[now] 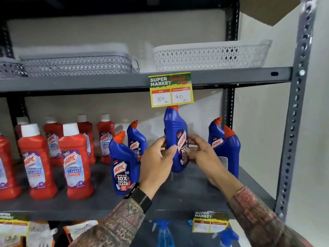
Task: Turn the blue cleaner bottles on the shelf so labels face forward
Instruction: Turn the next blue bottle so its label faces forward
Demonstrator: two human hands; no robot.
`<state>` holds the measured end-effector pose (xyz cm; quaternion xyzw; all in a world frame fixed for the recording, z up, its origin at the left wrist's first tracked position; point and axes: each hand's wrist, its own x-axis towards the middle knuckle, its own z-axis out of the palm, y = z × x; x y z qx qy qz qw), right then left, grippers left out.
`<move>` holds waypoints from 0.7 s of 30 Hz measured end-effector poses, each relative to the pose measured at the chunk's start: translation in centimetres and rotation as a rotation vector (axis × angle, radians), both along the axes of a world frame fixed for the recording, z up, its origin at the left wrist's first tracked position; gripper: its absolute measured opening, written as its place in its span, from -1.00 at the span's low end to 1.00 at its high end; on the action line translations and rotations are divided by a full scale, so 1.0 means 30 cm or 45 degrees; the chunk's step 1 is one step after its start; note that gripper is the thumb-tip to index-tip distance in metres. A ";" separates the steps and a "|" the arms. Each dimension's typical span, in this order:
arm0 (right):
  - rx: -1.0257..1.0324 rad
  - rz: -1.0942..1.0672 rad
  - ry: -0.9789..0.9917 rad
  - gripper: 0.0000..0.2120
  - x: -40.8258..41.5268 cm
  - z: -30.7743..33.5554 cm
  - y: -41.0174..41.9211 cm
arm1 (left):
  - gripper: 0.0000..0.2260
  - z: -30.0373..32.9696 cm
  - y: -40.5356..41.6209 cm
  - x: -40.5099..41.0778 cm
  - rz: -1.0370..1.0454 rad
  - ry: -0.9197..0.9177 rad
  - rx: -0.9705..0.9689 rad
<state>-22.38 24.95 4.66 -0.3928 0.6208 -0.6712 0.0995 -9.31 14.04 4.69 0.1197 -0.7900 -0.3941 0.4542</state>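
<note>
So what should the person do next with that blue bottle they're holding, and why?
Probably twist it a little more, then set it down. Both the left hand and right hand grip the held blue bottle lifted above the shelf, and its label faces toward the right, not squarely forward. The front-right blue bottle shows mostly plain back, so it likely comes after.

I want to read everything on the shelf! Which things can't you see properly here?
- Front blue plastic cleaner bottle at far right, head view: its label faces away; the right hand covers part.
- Held blue cleaner bottle: both hands, left hand included, hide its lower label.
- Yellow price tag on the lower shelf edge: too blurred to read.
- Packets on the bottom shelf: cut off by the frame edge.
</note>
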 end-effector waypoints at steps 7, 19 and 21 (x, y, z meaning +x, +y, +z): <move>-0.003 0.098 -0.119 -0.42 0.018 -0.020 0.041 | -0.75 -0.011 -0.037 -0.010 -0.325 0.005 0.231; -0.063 -0.127 0.000 -0.36 0.034 -0.126 -0.008 | -0.53 -0.057 -0.121 -0.007 -0.452 -0.199 0.179; -0.027 -0.141 0.000 -0.35 0.026 -0.156 -0.022 | -0.53 -0.082 -0.122 -0.016 -0.439 -0.220 0.194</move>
